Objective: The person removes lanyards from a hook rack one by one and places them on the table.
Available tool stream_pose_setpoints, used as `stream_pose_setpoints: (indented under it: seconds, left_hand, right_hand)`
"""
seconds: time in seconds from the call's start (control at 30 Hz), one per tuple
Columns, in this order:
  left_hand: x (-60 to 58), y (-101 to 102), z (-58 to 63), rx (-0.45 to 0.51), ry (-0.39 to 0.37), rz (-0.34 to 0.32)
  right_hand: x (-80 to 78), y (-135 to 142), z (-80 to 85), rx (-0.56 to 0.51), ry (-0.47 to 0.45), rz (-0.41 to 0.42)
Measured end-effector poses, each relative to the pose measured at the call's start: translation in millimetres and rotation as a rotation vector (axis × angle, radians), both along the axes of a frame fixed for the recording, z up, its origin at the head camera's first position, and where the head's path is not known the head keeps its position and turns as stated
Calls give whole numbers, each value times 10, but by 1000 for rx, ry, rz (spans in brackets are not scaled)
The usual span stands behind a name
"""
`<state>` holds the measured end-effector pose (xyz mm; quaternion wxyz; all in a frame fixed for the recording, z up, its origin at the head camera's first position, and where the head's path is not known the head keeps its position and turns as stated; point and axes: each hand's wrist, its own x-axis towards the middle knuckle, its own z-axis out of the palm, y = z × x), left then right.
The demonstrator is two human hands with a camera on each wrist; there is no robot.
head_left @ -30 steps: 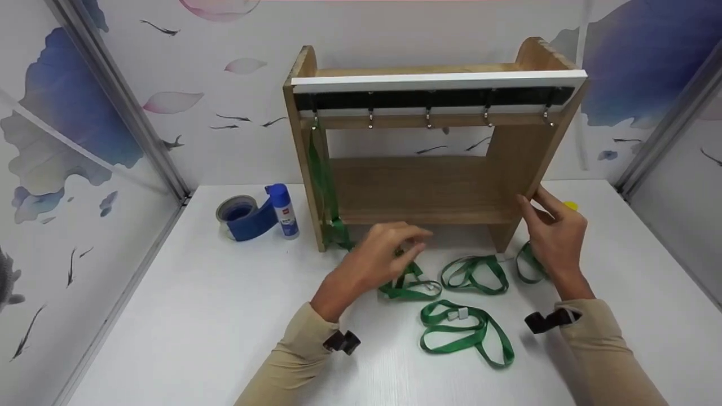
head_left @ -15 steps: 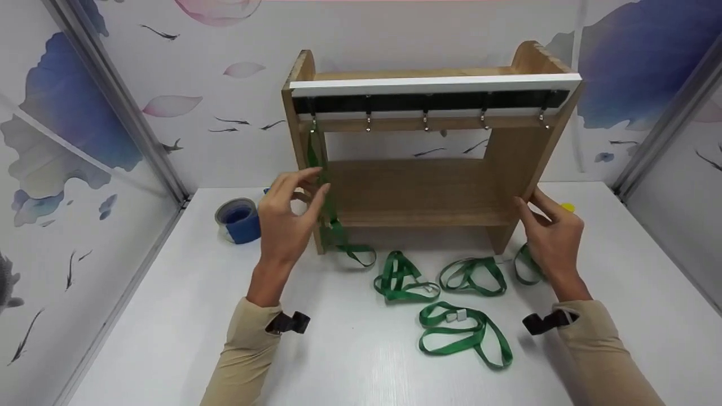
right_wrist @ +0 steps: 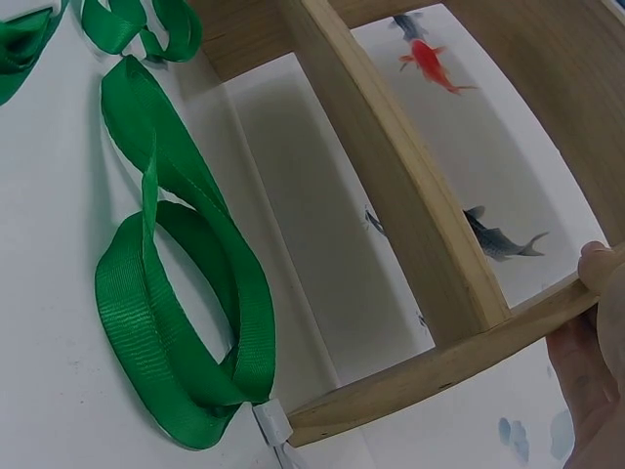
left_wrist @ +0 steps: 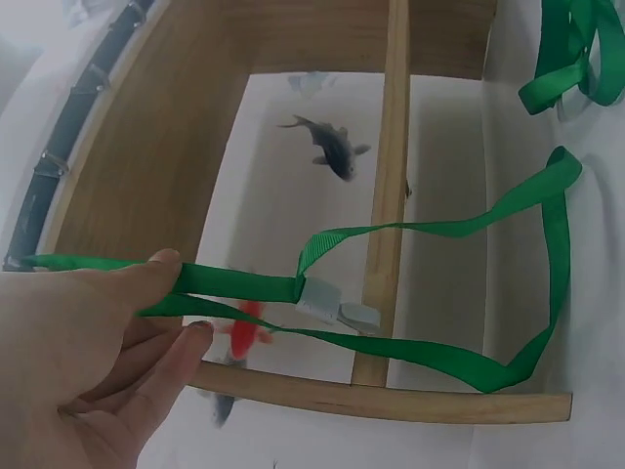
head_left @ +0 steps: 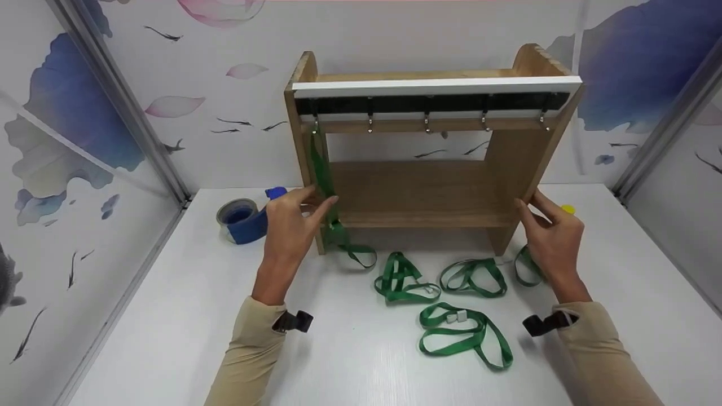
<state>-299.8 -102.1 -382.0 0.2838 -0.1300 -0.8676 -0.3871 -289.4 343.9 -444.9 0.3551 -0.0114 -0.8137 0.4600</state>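
Head view: the white bench (head_left: pixel 169 338) carries the wooden rack (head_left: pixel 428 186), which stands where it did half a second ago. The right hand (head_left: pixel 550 237) still grips the rack's right side panel, fingers curled on its edge. The left hand (head_left: pixel 290 225) has dropped slightly and now pinches the hanging green strap (head_left: pixel 324 180) between thumb and fingers; that strap hangs from the leftmost hook (head_left: pixel 315 119), its tail on the bench. Four loose green straps (head_left: pixel 465 332) lie unmoved in front.
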Motion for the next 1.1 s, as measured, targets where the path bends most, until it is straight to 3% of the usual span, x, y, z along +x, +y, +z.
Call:
stream_pose_setpoints:
  seconds: [0.2,0.5,0.7,0.9,1.1]
  left_hand:
    - [-9,-10,-10,-10,-6,-21]
    - [-14,-20,-49,63,-58,-72]
    - [-34,-37,-70,78,-37,-96]
    - [-54,-61,-59,126,46,-114]
    - [0,-102,63,259,270,-169]
  right_hand:
    - [-7,-2,0,-3,5,1]
    - [-10,-8,3,3,2,12]
    - [-19,-9,0,2,16,14]
    - [-18,-5,-17,2,22,9]
    - [-23,5,-17,-8,8,4]
